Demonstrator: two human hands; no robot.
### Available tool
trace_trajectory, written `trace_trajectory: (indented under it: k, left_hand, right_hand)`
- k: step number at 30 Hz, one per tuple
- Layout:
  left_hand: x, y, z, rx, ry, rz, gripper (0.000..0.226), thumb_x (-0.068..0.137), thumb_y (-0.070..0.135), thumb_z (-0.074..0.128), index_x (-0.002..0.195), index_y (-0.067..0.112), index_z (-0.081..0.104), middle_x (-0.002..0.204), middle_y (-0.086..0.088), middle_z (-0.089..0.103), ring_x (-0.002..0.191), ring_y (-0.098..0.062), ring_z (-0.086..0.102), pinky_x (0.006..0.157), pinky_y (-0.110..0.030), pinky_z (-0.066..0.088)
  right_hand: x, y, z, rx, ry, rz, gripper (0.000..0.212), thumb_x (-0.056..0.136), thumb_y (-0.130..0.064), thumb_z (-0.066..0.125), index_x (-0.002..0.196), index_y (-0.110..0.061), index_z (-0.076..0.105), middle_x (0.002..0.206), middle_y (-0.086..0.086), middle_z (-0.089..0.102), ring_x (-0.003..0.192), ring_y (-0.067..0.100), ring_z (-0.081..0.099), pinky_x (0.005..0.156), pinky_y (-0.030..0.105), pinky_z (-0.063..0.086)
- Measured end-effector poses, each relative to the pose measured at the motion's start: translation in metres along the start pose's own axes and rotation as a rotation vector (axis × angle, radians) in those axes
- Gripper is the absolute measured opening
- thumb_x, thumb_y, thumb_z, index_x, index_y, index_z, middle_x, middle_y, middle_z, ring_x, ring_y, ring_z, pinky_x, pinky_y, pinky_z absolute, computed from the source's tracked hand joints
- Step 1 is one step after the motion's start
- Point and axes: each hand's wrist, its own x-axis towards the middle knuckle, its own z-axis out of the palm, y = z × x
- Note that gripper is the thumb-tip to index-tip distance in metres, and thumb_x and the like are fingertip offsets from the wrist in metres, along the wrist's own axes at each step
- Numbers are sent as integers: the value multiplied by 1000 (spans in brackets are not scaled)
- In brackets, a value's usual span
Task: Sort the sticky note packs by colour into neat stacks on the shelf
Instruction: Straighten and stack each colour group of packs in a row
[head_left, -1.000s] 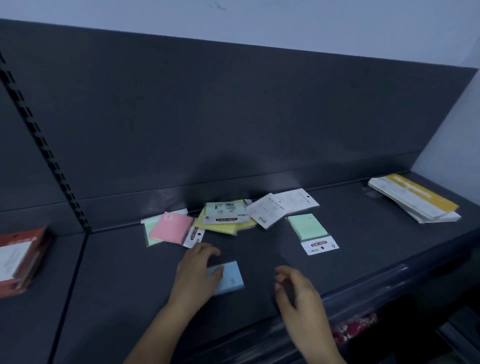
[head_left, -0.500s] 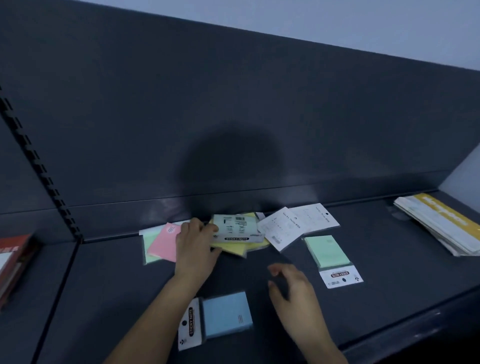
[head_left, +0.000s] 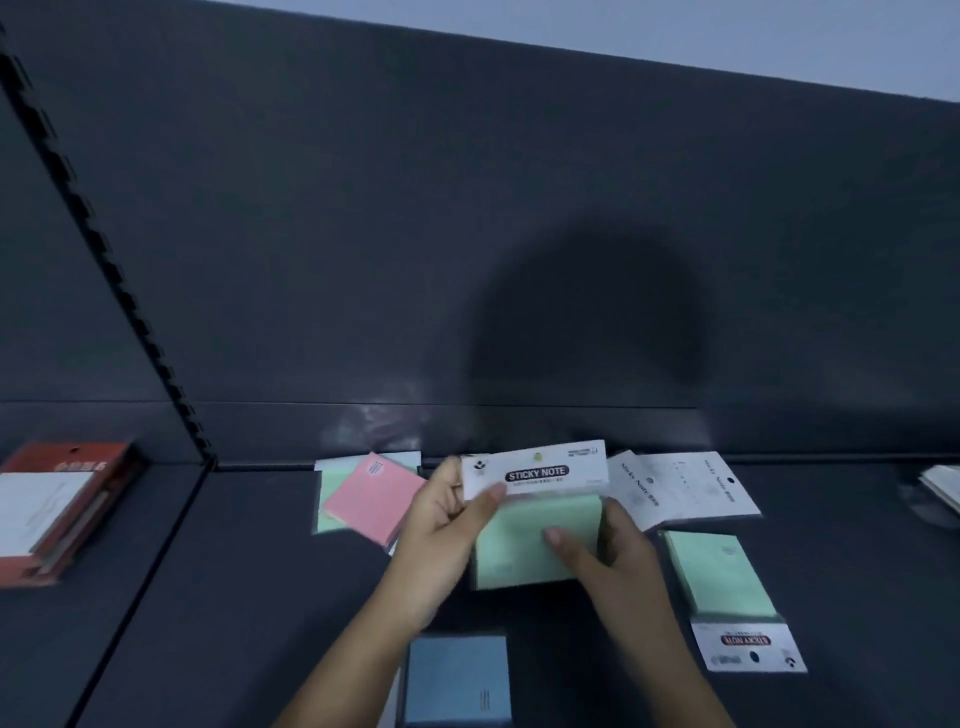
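On the shelf (head_left: 208, 597), the lying green pack (head_left: 719, 577) sits toward the front edge, just right of your held green pack (head_left: 524, 551). Its long axis runs front-to-back with the header toward you, while yours points away. Your left grip (head_left: 441, 525) pinches the header; your right grip (head_left: 608, 561), the nearer, clamps the pad.

Both hands hold 1 green pack (head_left: 524, 545) above the dark shelf (head_left: 234, 571): the left hand (head_left: 441, 535) pinches its white header, the right hand (head_left: 608, 556) grips its right side. A pink pack (head_left: 371, 493) lies left of the left hand, a blue pack (head_left: 457, 680) below it, and another green pack (head_left: 719, 574) right of the right hand.
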Motion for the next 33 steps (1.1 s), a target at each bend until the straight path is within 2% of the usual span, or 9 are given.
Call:
trace_trajectory:
  k: [5,9,11,14,16,19,22,27,33]
  left_hand:
    - [-13,3,-16,-21,73,-183,19,82,13,66,101,13,64,97,-5,73,89,-16,69,71,-22,54]
    - [-23,12,-55,-29,308,-204,15,85,12,64,99,9,68,93,-7,74,83,-19,71,62,-22,54]
    - [-25,12,-81,-29,524,-229,14,85,16,64,98,10,67,88,-5,75,81,-22,70,64,-29,51]
    - [-26,11,-108,-3,683,-262,10,89,19,60,92,12,66,79,1,73,69,-13,67,59,-25,46]
    - [-26,10,-118,-10,679,-300,9,90,20,59,89,12,65,73,3,73,61,-10,66,55,-24,46]
    - [-22,10,-123,-61,576,-377,12,90,20,58,93,10,66,75,-1,74,65,-14,67,58,-28,46]
    - [-20,12,-126,-66,515,-398,15,91,18,57,97,7,66,83,-5,74,74,-20,67,64,-30,47]
    - [-29,14,-134,-120,470,-420,17,92,16,55,101,5,65,88,-9,74,79,-22,67,69,-32,48]
    - [-41,22,-137,-139,483,-339,22,91,17,55,108,7,64,101,-10,72,91,-25,67,77,-34,49]
  right_hand:
    - [1,-3,35,289,-56,126,17,86,-11,62,103,-12,66,99,5,73,92,20,69,72,27,56]
    - [14,-4,70,93,-162,258,22,96,-30,48,100,-16,65,96,3,71,95,16,65,86,32,51]
    - [27,-9,85,-35,-165,189,20,97,-22,45,101,-18,65,96,-6,70,95,12,63,78,18,48]
    - [49,-9,108,-407,-184,31,29,95,-6,43,118,-14,58,108,1,64,93,16,60,72,20,44]
    - [61,-7,123,-587,-207,3,32,93,-4,41,121,-9,55,109,9,62,92,23,60,71,26,43]
    - [76,-8,139,-614,-213,92,14,89,-3,40,91,-7,53,79,7,55,68,22,50,57,29,35]
    - [85,-11,144,-497,-151,250,24,85,1,40,63,-10,38,59,4,38,51,16,35,46,26,22]
    - [77,-16,141,-164,-188,552,22,88,-4,56,72,-11,42,57,2,32,45,11,30,35,18,20]
    - [60,-20,136,-235,-178,117,24,88,-14,61,70,-4,47,63,6,37,57,15,34,54,27,27]
